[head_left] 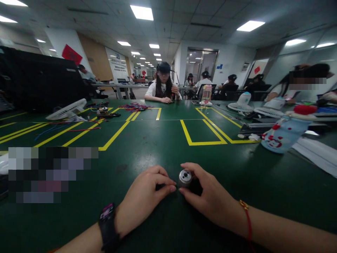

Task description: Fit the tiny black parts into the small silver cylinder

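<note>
I am seeing ceiling panels (142, 12) lighting the room evenly, glaring softly on the green table (147, 147); edges are bending, and far people are blurring.

Bare forearms, no sleeves: a black watch (107, 225) on the left wrist, a thin red string bracelet (247, 218) with a gold bead opposite the watch.

You have a small silver metal cylinder (185, 177) standing upright on the dark green counter (158, 140), near its front edge. Its round top face, with a dark central hole, looks up at you.
</note>
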Action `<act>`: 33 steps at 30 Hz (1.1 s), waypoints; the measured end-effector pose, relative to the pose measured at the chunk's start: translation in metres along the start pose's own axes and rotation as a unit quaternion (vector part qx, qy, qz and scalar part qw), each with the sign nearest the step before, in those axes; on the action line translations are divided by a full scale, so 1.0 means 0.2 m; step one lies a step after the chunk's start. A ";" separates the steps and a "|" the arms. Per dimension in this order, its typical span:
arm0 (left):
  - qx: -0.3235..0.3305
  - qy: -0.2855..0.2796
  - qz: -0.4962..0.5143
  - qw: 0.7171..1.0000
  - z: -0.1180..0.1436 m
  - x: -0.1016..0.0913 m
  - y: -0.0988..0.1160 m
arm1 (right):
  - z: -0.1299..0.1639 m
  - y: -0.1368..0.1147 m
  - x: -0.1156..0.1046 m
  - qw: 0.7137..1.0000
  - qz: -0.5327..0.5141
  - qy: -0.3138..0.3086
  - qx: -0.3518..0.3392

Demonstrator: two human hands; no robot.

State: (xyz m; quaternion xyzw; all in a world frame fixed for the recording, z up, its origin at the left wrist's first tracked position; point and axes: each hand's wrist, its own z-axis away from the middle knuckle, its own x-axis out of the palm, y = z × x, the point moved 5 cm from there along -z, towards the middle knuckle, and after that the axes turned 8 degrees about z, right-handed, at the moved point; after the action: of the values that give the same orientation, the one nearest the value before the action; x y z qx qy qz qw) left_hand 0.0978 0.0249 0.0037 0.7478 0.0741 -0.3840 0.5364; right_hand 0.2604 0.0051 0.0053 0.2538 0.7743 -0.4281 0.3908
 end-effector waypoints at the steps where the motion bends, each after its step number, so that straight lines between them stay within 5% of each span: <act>1: -0.002 -0.002 0.008 1.000 0.00 0.00 -0.01 | 0.00 -0.01 0.00 1.000 0.012 0.000 -0.017; 6: -0.033 0.037 0.048 0.998 0.05 -0.12 -0.06 | 0.03 0.06 -0.09 0.999 0.046 0.004 -0.026; 12: -0.130 0.100 0.045 0.986 0.17 -0.28 -0.23 | 0.26 0.59 -0.55 0.947 0.213 0.152 0.188; 15: -0.143 0.102 0.061 0.983 0.18 -0.27 -0.26 | 0.43 0.87 -0.72 0.912 0.256 0.135 0.289; 18: -0.139 0.108 0.071 0.982 0.17 -0.25 -0.27 | 0.52 1.00 -0.78 0.911 0.270 0.106 0.294; 21: -0.134 0.114 0.080 0.981 0.17 -0.25 -0.27 | 0.47 0.89 -0.78 0.885 0.374 0.179 0.211; 24: -0.129 0.110 0.079 0.982 0.17 -0.25 -0.26 | 0.32 0.57 -0.62 0.890 0.396 0.217 0.059; 28: -0.133 0.105 0.070 0.983 0.17 -0.26 -0.24 | 0.06 0.10 -0.21 0.974 0.208 0.015 -0.092; 31: -0.130 0.109 0.066 0.983 0.18 -0.26 -0.22 | -0.05 -0.09 0.02 0.983 0.109 -0.077 -0.122; 33: -0.130 0.109 0.068 0.983 0.18 -0.27 -0.22 | -0.08 -0.11 0.06 0.985 0.082 -0.094 -0.123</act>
State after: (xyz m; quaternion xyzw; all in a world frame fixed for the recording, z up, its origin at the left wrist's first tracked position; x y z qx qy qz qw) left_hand 0.0197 0.0283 0.0011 0.7123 0.1300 -0.2498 0.6430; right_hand 0.2314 0.0084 0.0112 0.2250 0.7575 -0.3180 0.5238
